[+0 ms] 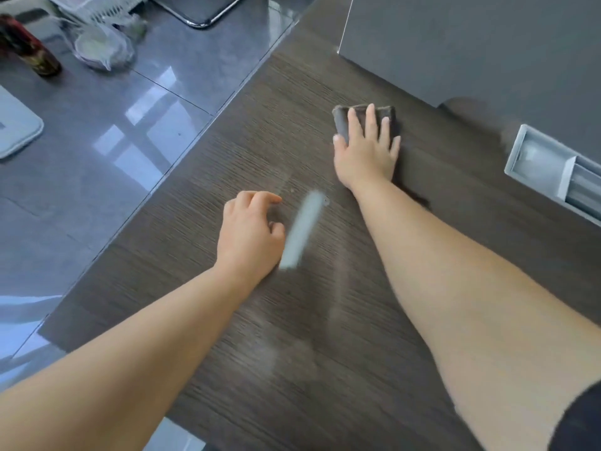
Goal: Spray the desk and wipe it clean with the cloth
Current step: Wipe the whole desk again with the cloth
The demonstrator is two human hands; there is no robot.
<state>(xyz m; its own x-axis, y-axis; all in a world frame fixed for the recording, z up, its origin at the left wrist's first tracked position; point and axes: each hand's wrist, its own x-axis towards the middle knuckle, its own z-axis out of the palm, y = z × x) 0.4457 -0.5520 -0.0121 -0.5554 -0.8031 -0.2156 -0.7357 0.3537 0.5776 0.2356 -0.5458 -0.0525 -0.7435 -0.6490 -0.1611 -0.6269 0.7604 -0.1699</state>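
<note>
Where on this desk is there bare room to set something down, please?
The desk is bare in the wide strip from its left edge to the cloth under the right hand, beyond the left hand. The near middle is free too. It is crowded at the right, where the grey panel and the recessed metal tray sit.

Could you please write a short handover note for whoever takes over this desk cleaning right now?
Right hand: flat, fingers straight, pressing the grey cloth onto the desk near its far side.
Left hand: resting on the desk, fingers loosely curled, holding nothing.
No spray bottle clearly in view.
Done: wiping is under way; whether the desk was sprayed cannot be told.
Left: a pale streak by the left hand and hazy patches nearer may be spray or glare; wipe that near area.
</note>
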